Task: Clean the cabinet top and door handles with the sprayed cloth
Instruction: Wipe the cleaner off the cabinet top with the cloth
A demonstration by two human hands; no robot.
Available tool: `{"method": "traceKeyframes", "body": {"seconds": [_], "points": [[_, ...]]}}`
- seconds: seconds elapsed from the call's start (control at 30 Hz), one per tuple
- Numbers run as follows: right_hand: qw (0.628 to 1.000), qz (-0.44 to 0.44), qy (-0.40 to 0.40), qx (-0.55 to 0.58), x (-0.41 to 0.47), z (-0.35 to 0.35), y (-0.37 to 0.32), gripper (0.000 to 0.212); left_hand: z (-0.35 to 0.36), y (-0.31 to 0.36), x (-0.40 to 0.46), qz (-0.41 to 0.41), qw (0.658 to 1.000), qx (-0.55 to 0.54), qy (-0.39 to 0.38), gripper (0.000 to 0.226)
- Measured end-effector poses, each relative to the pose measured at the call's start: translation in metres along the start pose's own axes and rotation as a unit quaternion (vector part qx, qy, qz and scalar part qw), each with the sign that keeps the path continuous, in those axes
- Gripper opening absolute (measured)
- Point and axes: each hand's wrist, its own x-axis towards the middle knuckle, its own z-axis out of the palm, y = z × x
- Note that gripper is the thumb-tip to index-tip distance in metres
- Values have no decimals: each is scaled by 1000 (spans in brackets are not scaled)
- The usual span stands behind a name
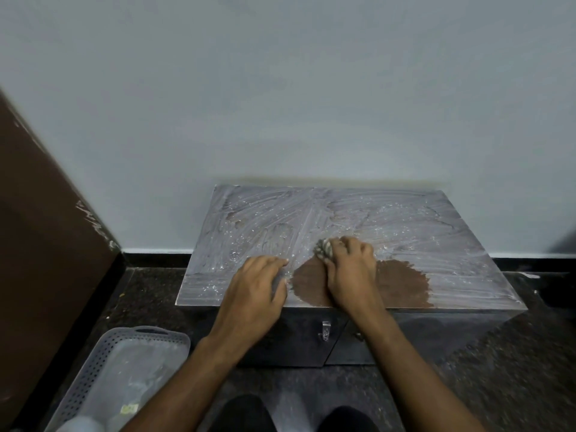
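Observation:
A low cabinet stands against the wall, its top [405, 222] covered with smeared white dust. A brown patch [402, 285] near the front edge shows bare wood. My right hand [350, 266] grips a bunched greyish cloth [322, 248] and presses it onto the top at the patch's far edge. Only a small part of the cloth shows past my fingers. My left hand [258, 288] rests flat on the dusty top just left of the patch, fingers straight. Two metal door handles [325, 330] sit on the dark front doors below the top edge; my right forearm partly hides the right one.
A grey perforated plastic basket [103, 360] stands on the dark speckled floor at the lower left, a pale bottle-like object at its near end. A brown panel [40, 229] leans at the left. The wall [280, 88] rises right behind the cabinet.

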Motion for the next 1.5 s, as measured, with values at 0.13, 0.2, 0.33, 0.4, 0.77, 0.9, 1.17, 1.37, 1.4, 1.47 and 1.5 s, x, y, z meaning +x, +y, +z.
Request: {"method": "traceKeyframes", "body": {"seconds": [0.13, 0.2, 0.33, 0.4, 0.77, 0.9, 1.17, 1.37, 1.4, 1.47, 1.5], "points": [[991, -126, -24, 28, -49, 12, -29, 44, 2, -4, -1, -12, 1000, -9, 7, 37], [989, -140, -18, 37, -57, 13, -22, 46, 0, -7, -5, -11, 1000, -7, 6, 36], [999, -36, 31, 20, -37, 9, 0, 45, -6, -14, -14, -19, 1000, -10, 15, 35], [999, -22, 33, 10, -37, 14, -12, 44, -7, -17, -16, -16, 1000, -12, 22, 35], [998, -22, 51, 20, -40, 22, -31, 46, -16, -23, -20, -32, 999, -15, 33, 33], [992, -119, 30, 33, -55, 39, -76, 39, -18, -24, -17, -52, 997, -25, 45, 32], [998, -30, 46, 40, -44, 31, -53, 45, -34, -39, -29, -100, 993, -33, 47, 35], [986, -145, -13, 76, -57, 50, -121, 36, -36, -43, -26, -114, 990, -33, 73, 40], [983, -159, -23, 85, -56, 51, -129, 35, -37, -45, -27, -117, 989, -35, 79, 41], [980, -174, -42, 90, -51, 52, -129, 39, -43, -51, -31, -133, 987, -30, 89, 37], [980, -172, -50, 84, -49, 51, -124, 41, -46, -55, -34, -143, 985, -28, 93, 33]]}}
